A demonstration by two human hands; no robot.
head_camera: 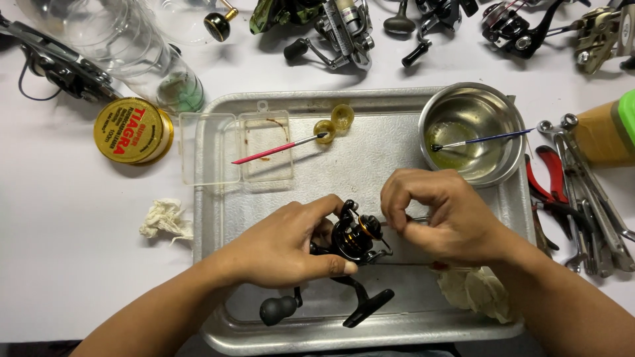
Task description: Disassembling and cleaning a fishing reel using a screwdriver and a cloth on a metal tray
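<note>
Both hands grip the black reel (350, 241); left hand (281, 244) underneath; right hand (440, 215) beside.

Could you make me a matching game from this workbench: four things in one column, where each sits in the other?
Things:
1. black reel
2. blue-handled brush
3. pink-handled brush
4. yellow tin

Places:
A. resting in the steel bowl
B. on the white table, left of the tray
C. lying across the clear plastic box
D. between the left hand and right hand

Pairs: 1-D, 2-A, 3-C, 4-B
</note>
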